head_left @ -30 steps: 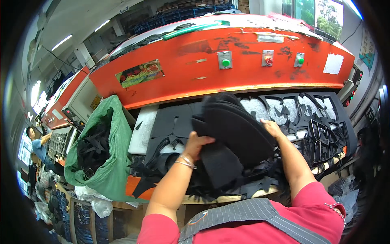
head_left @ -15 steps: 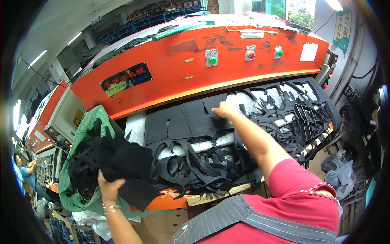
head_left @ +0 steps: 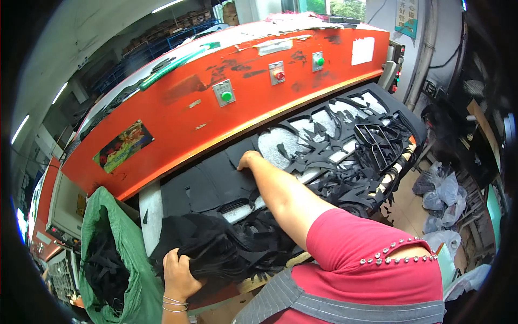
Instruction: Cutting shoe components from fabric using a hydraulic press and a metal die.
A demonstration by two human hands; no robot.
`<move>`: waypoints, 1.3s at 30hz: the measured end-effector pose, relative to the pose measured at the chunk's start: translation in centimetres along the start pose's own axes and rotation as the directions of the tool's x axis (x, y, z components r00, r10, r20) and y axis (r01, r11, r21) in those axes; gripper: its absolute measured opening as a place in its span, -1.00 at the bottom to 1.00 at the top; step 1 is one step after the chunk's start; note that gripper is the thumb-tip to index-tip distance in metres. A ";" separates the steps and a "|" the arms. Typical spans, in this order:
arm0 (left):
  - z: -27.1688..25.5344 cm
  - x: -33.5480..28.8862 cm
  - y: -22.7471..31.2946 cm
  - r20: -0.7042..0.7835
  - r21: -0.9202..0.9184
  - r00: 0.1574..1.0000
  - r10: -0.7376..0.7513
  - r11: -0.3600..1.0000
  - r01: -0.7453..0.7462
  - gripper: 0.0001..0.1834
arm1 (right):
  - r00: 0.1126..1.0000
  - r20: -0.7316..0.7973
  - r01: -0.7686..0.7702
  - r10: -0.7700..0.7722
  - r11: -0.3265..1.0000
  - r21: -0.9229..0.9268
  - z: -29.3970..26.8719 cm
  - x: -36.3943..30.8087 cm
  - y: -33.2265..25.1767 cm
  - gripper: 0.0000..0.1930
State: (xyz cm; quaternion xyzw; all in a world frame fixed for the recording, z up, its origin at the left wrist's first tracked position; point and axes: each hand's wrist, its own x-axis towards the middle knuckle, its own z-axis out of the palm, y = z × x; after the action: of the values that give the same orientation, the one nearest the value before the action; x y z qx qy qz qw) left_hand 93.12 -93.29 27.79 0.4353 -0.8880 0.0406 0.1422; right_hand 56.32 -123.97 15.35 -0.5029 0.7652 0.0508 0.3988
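My left hand (head_left: 181, 275) is closed on the near left edge of a thick bunch of thin black sheet pieces (head_left: 208, 248), at the front left of the machine bed. My right arm reaches across the bed. Its hand (head_left: 248, 160) has curled fingers at the right edge of flat black sheets (head_left: 202, 175), which lie below the red machine's front panel. The fingertips are partly hidden. Cut lines and a small slot show in those sheets. An open green woven bag (head_left: 127, 259) stands left of my left hand, with black scraps inside.
A red machine beam (head_left: 178, 119) with green and red buttons spans the bed's far side. Cut-out black offcuts (head_left: 318, 140) cover the right part, with a black frame-like cutting die (head_left: 377, 143) on them. Plastic bags (head_left: 440, 189) lie on the floor at right.
My left hand has carried the black pieces right, from over the green bag onto the bed's front. My right hand stays by the sheets' right edge. The view has turned rightward and tilted.
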 end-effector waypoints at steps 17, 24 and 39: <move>2.6 11.4 4.2 0.241 0.079 0.858 0.454 0.872 -0.484 -0.56 | 0.292 -0.088 0.955 -0.952 0.295 -0.017 7.9 -19.0 -0.7 -0.52; 3.4 8.6 4.9 0.308 0.136 0.943 0.129 0.975 -0.178 -0.51 | 0.293 0.323 0.693 -0.900 0.433 0.577 5.3 -16.4 -2.1 -0.69; 5.9 -11.6 4.6 -0.237 -0.121 0.838 -0.492 0.871 0.476 -0.32 | 0.885 -0.142 0.356 -0.444 0.840 -0.410 10.8 -3.8 -15.1 -0.58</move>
State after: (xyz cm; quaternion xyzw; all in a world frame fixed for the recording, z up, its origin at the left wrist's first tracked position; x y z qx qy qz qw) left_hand 94.97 -82.81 19.02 0.6320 -0.7235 0.0347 0.2757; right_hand 75.24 -123.39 15.39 -0.7209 0.6598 0.0510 0.2058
